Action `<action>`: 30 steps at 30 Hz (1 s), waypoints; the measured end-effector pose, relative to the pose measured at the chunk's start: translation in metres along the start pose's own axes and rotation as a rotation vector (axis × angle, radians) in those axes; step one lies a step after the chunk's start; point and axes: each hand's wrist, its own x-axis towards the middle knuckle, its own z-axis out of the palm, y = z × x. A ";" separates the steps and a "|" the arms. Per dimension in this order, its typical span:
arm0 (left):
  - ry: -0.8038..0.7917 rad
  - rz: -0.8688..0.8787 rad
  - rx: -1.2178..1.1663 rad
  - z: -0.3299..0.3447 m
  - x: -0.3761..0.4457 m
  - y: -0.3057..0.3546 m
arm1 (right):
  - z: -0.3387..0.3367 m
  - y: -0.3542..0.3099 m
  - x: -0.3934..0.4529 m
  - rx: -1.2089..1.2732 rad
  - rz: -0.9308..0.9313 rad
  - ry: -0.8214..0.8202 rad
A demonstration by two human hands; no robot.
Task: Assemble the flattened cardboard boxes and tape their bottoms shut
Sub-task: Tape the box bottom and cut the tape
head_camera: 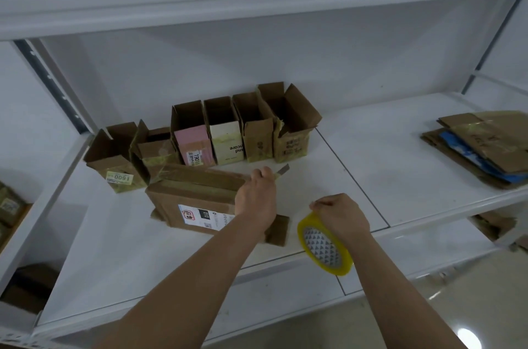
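1. Box in hand (194,200): lies upturned on the white shelf (357,177), front centre, with a taped seam along its top.
2. Left hand (257,194): on the box's right end, fingers pinching what looks like a tape end (283,170); the blur leaves this uncertain.
3. Right hand (340,217): fingers curled round the yellow tape roll (324,245), just right of the box.
4. Finished boxes (243,128): six upright in a row behind.
5. Flat boxes (480,145): stacked far right, not yet assembled.
6. Step: taping the bottom. Next likely calls for pressing the end down, then standing the box in the row.
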 end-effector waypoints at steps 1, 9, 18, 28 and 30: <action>-0.006 0.022 -0.029 -0.003 -0.002 -0.003 | -0.001 0.001 -0.001 0.006 0.000 -0.005; -0.222 0.417 -0.089 -0.028 -0.038 -0.049 | -0.020 -0.004 0.008 0.168 -0.042 -0.145; -0.298 0.418 -0.259 -0.057 -0.059 -0.117 | -0.018 -0.062 0.002 0.321 -0.192 -0.259; -0.073 -0.041 -0.804 -0.058 -0.066 -0.109 | -0.010 -0.071 -0.011 0.240 -0.316 -0.354; 0.035 -0.129 -0.894 -0.064 -0.065 -0.098 | -0.012 -0.071 -0.013 0.243 -0.337 -0.354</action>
